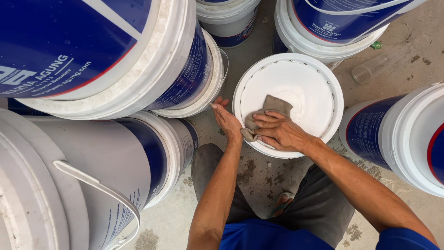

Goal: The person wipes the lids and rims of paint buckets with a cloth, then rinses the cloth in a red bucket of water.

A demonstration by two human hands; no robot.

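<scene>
A white bucket with a round white lid (pixel 300 88) stands on the concrete floor in front of me. My right hand (pixel 277 131) presses a crumpled grey-brown cloth (pixel 269 109) flat on the lid's near-left part, fingers spread over the cloth. My left hand (pixel 226 119) rests against the lid's left rim, fingers straight and together, steadying the bucket. I crouch above it in grey shorts and a blue shirt.
Large white and blue paint buckets crowd around: stacked ones on the left (pixel 92 60), lower left (pixel 69 185), top (pixel 333 23) and right (pixel 397 134). A clear plastic cup (pixel 370 69) lies on the stained concrete floor (pixel 259 176) at upper right.
</scene>
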